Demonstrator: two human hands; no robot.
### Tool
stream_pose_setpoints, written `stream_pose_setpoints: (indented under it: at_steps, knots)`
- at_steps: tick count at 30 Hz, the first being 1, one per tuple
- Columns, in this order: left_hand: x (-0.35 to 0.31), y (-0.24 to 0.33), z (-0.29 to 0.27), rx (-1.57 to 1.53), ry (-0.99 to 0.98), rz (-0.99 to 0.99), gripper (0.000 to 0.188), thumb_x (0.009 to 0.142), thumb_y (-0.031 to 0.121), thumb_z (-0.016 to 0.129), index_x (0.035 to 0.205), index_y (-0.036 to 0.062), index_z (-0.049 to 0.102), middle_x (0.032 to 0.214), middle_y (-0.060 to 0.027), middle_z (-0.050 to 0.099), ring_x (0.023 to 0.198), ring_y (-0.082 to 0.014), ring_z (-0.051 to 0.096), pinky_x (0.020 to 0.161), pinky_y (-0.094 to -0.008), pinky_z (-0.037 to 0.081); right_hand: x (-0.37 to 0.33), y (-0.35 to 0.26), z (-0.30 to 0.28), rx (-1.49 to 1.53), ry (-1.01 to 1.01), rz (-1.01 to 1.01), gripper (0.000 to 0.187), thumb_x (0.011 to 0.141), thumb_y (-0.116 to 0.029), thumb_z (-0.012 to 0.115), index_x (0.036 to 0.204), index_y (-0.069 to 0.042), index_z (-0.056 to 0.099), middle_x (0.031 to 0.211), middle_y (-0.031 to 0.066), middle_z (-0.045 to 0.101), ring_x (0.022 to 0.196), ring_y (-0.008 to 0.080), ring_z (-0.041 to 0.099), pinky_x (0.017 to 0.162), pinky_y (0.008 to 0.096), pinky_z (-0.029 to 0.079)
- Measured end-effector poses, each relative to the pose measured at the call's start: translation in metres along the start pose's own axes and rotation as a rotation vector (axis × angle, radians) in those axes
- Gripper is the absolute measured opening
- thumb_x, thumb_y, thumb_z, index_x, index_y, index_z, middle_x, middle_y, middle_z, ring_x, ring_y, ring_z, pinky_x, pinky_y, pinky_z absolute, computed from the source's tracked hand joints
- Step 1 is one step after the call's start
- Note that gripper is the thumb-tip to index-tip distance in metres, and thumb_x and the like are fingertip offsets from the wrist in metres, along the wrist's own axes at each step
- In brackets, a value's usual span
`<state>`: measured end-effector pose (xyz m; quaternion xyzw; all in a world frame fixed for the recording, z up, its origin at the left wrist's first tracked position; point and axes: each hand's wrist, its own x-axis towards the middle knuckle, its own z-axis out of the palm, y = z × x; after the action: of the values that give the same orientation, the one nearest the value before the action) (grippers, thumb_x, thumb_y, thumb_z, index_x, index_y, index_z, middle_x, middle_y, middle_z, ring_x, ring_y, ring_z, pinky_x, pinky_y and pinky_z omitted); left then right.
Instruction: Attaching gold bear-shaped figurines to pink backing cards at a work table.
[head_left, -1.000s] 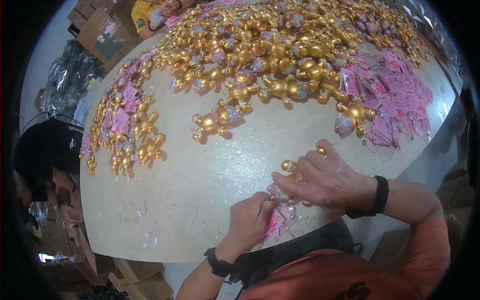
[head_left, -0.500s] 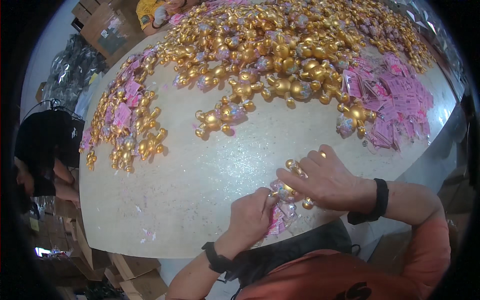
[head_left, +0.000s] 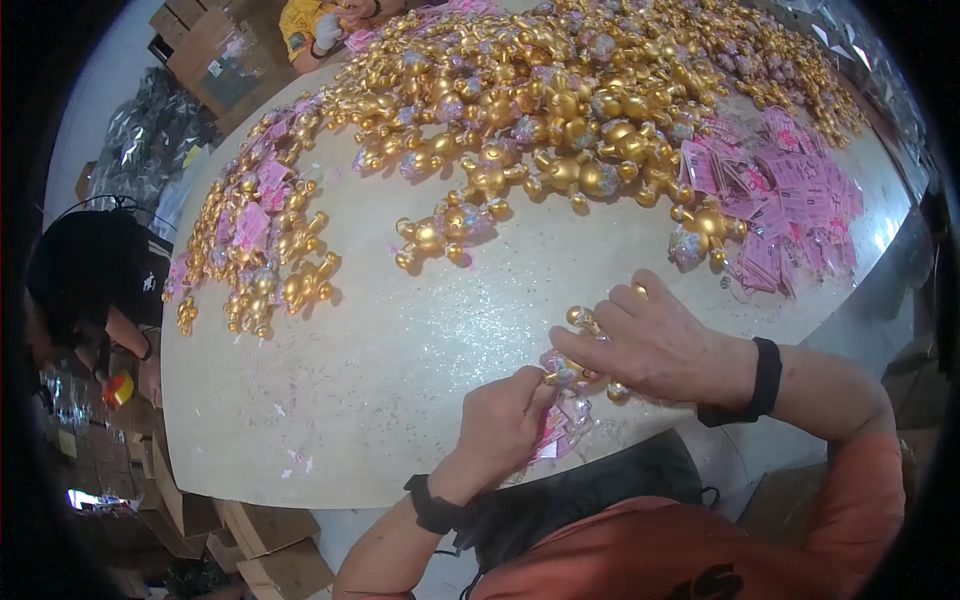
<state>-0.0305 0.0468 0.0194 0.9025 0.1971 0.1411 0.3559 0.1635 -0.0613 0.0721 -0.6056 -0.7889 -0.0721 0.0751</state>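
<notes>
Near the front edge of the table [head_left: 360,420], a shiny gold figurine [head_left: 572,372] with rounded limbs and a clear, glittery part is between my two hands. My right hand [head_left: 655,340] is closed around its body, hiding much of it. The thumb and fingers of my left hand [head_left: 503,422] pinch at its left end, where a small gold tip shows by the thumb. Just under the figurine, beside my left fingers, lie pink printed cards [head_left: 552,432] with clear plastic. Whether my left fingers also hold some of that plastic I cannot tell.
A large heap of gold figurines [head_left: 560,100] covers the far side. Pink cards [head_left: 800,205] are piled at the right, and a smaller mixed pile [head_left: 250,230] lies left. One person in black [head_left: 100,265] is at the left edge; another's yellow sleeve [head_left: 300,30] shows at the back. Cardboard boxes [head_left: 225,60] stand behind.
My hands stay on the figurine, with only a slight shift. At the left, the person in black has moved an arm, and a red and yellow round object now shows there.
</notes>
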Motion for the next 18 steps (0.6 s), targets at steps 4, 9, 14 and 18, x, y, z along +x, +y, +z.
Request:
stream_pose_setpoints:
  at_steps: [4, 9, 14, 18]
  knots:
    - [0.003, -0.001, -0.006, -0.048, -0.062, 0.011, 0.025, 0.095, 0.027, 0.05, 0.082, 0.0055, 0.054, 0.063, -0.0172, 0.056, 0.059, -0.037, 0.058, 0.053, -0.0447, 0.043, 0.003, 0.004, -0.005, -0.076, 0.06, -0.09, 0.035, 0.084, -0.029, 0.057, 0.117, -0.016, 0.053, 0.079, 0.0015, 0.053, 0.075, 0.019, 0.053, 0.068, 0.0401, 0.04]
    - [0.002, -0.01, -0.006, -0.118, -0.106, 0.033, 0.03, 0.096, 0.032, 0.048, 0.083, 0.0055, 0.055, 0.062, -0.0158, 0.055, 0.059, -0.036, 0.057, 0.053, -0.0424, 0.044, 0.003, 0.005, -0.003, -0.126, 0.174, -0.16, 0.036, 0.083, -0.027, 0.057, 0.117, -0.016, 0.054, 0.078, 0.0001, 0.05, 0.074, 0.0164, 0.052, 0.067, 0.0385, 0.038]
    - [0.004, -0.008, -0.011, -0.157, -0.148, -0.029, 0.032, 0.096, 0.033, 0.048, 0.083, 0.0054, 0.056, 0.064, -0.0156, 0.056, 0.061, -0.0345, 0.058, 0.055, -0.0398, 0.045, 0.002, 0.005, 0.0, -0.116, 0.192, -0.115, 0.037, 0.081, -0.029, 0.06, 0.116, -0.016, 0.055, 0.076, -0.0004, 0.049, 0.071, 0.0162, 0.05, 0.067, 0.0381, 0.037]
    - [0.002, -0.01, -0.013, -0.307, -0.159, -0.11, 0.039, 0.097, 0.038, 0.049, 0.095, 0.0019, 0.064, 0.066, -0.0095, 0.058, 0.06, -0.0166, 0.056, 0.057, -0.0299, 0.045, -0.001, 0.0, 0.009, -0.093, 0.185, -0.039, 0.04, 0.079, -0.031, 0.064, 0.115, -0.017, 0.056, 0.075, -0.0003, 0.048, 0.069, 0.0161, 0.049, 0.066, 0.037, 0.037]
